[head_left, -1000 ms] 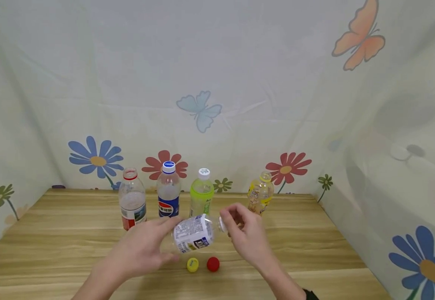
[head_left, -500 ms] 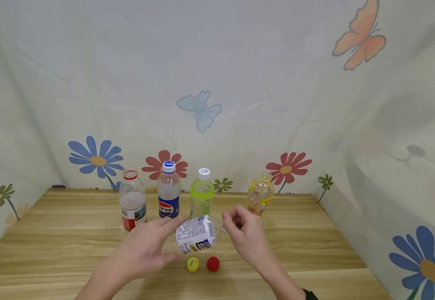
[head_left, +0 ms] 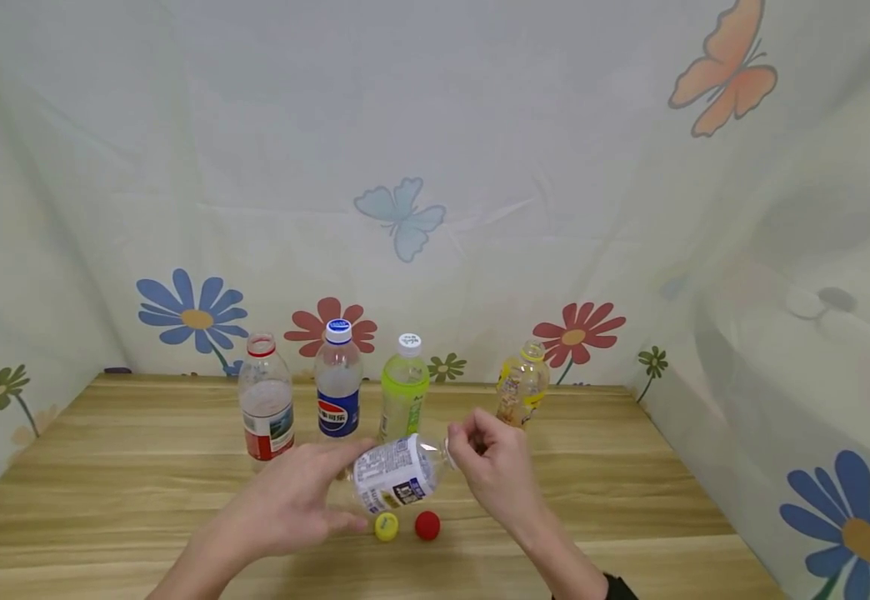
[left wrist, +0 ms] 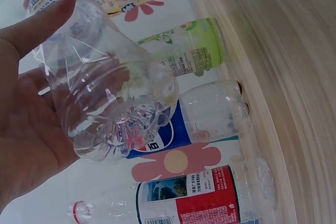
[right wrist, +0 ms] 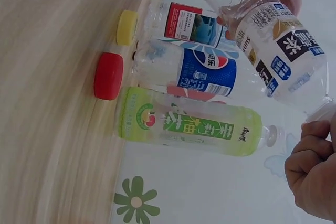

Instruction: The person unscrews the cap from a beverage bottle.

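Note:
A clear plastic bottle with a white label (head_left: 393, 475) is held tilted on its side above the table, its neck toward the right. My left hand (head_left: 292, 500) grips its base end, thumb and fingers on either side. At the neck, my right hand (head_left: 495, 467) pinches the white cap with curled fingers, which mostly hide it. In the left wrist view the bottle's ridged clear base (left wrist: 126, 114) points away from the palm. Below the bottle lie a yellow cap (head_left: 386, 527) and a red cap (head_left: 427, 526) on the wooden table (head_left: 142, 500).
Behind stand an uncapped bottle with a red neck ring (head_left: 266, 400), a blue-labelled cola bottle (head_left: 338, 383) with a blue-and-white cap, and a green-labelled bottle (head_left: 405, 387) with a white cap. An uncapped yellow-labelled bottle (head_left: 522, 383) is at right. A flowered curtain (head_left: 480, 167) encloses the table.
The bottle and both hands have shifted slightly right. My right hand's fingers have turned and curled in more at the cap. The standing bottles and loose caps stay in place.

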